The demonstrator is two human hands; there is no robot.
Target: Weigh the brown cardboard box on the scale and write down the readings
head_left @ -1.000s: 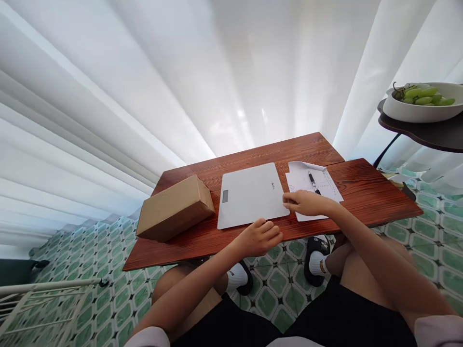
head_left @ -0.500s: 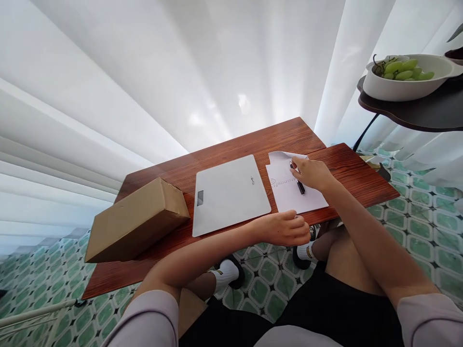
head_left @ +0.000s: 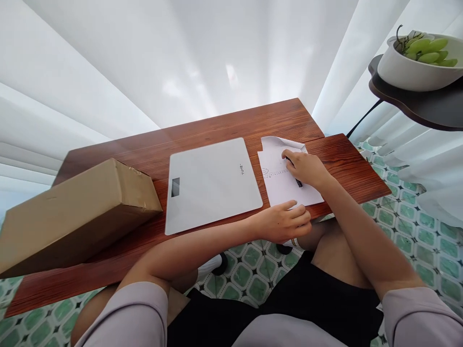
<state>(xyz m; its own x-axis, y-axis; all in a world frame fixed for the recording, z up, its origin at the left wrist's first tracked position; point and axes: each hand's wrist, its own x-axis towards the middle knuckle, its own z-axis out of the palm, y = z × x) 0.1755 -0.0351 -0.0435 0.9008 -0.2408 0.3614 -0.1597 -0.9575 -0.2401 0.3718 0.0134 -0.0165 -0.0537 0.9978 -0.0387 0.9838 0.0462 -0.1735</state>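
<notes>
A white flat scale (head_left: 211, 183) lies in the middle of a red-brown wooden table (head_left: 224, 123). Right of it is a white sheet of paper (head_left: 277, 185) with printed lines. My right hand (head_left: 306, 167) rests on the paper with its fingers closed around a black pen (head_left: 298, 182), whose tip shows below the hand. My left hand (head_left: 285, 220) sits at the table's near edge, fingertips touching the lower corner of the paper, holding nothing. A brown cardboard box (head_left: 77, 212) lies at the table's left end.
A white bowl of green grapes (head_left: 421, 60) stands on a dark side table (head_left: 415, 103) at the upper right. White curtains hang behind the table. The floor has green patterned tiles (head_left: 412, 226). My knees are under the table's near edge.
My right hand moved from the scale's edge onto the paper and closed on the pen. My left hand slid right along the table edge to the paper. The view moved closer and leftward.
</notes>
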